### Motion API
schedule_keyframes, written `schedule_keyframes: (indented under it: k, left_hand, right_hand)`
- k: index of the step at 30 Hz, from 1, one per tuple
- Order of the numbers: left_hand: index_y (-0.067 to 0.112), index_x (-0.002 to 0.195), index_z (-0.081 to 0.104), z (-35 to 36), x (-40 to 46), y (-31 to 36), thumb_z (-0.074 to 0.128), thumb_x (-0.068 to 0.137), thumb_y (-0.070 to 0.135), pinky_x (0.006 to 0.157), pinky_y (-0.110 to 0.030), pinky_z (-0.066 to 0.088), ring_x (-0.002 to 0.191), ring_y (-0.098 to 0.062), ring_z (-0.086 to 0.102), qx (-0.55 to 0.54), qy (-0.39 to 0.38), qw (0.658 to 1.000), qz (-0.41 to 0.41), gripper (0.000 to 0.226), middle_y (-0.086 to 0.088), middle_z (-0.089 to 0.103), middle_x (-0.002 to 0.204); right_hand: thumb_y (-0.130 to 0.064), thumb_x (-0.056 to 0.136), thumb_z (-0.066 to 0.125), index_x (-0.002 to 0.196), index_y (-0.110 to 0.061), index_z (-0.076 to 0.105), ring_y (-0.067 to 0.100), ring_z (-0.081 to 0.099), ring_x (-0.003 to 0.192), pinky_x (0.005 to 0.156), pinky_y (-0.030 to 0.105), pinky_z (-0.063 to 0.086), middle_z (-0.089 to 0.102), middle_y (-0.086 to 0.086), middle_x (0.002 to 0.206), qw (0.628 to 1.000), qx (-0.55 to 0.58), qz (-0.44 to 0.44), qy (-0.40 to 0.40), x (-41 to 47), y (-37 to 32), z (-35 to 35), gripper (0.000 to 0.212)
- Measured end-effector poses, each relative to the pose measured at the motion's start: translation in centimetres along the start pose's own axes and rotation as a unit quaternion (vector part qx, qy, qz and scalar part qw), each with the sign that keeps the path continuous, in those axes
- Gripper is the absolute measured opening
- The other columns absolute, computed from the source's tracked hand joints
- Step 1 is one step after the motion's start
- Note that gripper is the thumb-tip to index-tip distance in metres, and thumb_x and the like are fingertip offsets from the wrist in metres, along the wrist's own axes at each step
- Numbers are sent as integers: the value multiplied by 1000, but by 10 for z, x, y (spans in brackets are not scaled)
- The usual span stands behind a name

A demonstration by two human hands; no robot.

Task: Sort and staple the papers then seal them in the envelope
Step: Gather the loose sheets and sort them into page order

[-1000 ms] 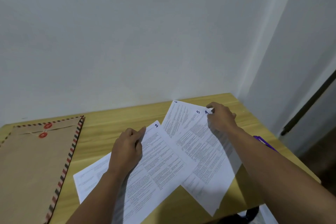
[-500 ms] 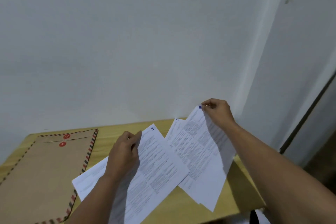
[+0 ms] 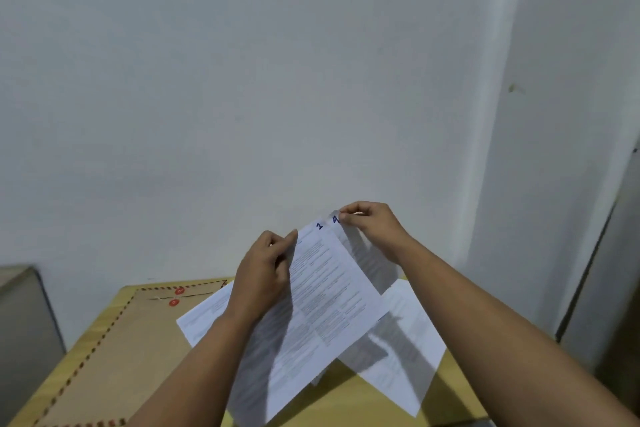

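Printed white sheets carry blue handwritten numbers at their top corners. My left hand (image 3: 265, 270) grips the left edge of a sheet (image 3: 329, 288) whose number looks like a 1 or a 2, lifted off the table. My right hand (image 3: 372, 225) pinches the top corner of the sheet marked 4 (image 3: 367, 260), which stands just behind the first. More sheets lie flat on the wooden table (image 3: 363, 402): one on the right (image 3: 408, 350) and one on the left (image 3: 204, 315). A brown string-tie envelope (image 3: 114, 350) with a red-striped border lies at the left. No stapler is visible.
A white wall stands close behind the table, with a corner at the right. A grey box-like object (image 3: 24, 322) sits off the table's left edge. The table's right edge (image 3: 485, 416) drops to a dark floor area.
Both hands have lifted their sheets off the table and brought them together, upright in front of the wall. The camera has tilted up, so less of the table shows.
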State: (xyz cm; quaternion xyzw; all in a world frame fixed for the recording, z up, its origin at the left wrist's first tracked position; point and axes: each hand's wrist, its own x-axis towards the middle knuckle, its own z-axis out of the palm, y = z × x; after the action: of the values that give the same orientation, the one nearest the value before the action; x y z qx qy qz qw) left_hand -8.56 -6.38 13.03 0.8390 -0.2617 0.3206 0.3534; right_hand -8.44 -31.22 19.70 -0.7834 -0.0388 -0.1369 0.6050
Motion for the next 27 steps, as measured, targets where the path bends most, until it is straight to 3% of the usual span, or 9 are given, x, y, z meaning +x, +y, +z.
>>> schedule_keyframes:
  k: [2, 6, 13, 19, 23, 27]
  left_hand:
    - [24, 137, 64, -5, 1, 5, 63, 92, 1, 63, -26, 46, 77, -11, 52, 3, 6, 1000, 0, 50, 6, 53, 91]
    - [27, 138, 62, -10, 3, 12, 64, 93, 3, 65, -25, 48, 79, -8, 53, -1, 13, 1000, 0, 51, 7, 54, 92]
    - [31, 137, 63, -11, 5, 13, 63, 94, 5, 64, -23, 47, 80, -5, 54, -2, 30, 999, -27, 50, 9, 54, 93]
    - [34, 136, 63, -10, 7, 14, 64, 95, 9, 62, -26, 49, 79, -8, 55, -1, 28, 999, -28, 48, 10, 54, 91]
    - [33, 137, 63, -8, 7, 12, 65, 94, 8, 62, -17, 41, 79, -7, 53, 14, 27, 999, -32, 49, 10, 53, 91]
    - [31, 137, 63, -8, 7, 12, 64, 96, 10, 64, -16, 40, 79, -7, 54, 11, 27, 999, -45, 47, 8, 54, 91]
  right_hand:
    - [-22, 91, 80, 97, -13, 81, 11, 71, 94, 93, 31, 52, 80, 4, 105, 1000, 21, 5, -20, -5, -8, 8, 11]
    - [-22, 94, 77, 98, -14, 80, 11, 72, 81, 74, 25, 54, 80, 0, 96, 994, 90, 34, -45, -16, -23, 19, 9]
    - [-22, 95, 77, 100, -14, 79, 14, 71, 73, 63, 26, 55, 78, 3, 90, 990, 120, 60, -53, -27, -33, 24, 10]
    - [-24, 94, 77, 99, -16, 80, 14, 71, 75, 68, 28, 54, 79, 3, 92, 990, 116, 59, -53, -31, -33, 27, 10]
    - [-26, 96, 75, 105, -13, 79, 13, 70, 77, 67, 24, 55, 79, 2, 94, 990, 117, 55, -55, -32, -32, 28, 16]
    - [-27, 91, 81, 111, -21, 79, 16, 75, 91, 79, 30, 56, 82, 1, 103, 993, 94, 34, -65, -34, -28, 28, 21]
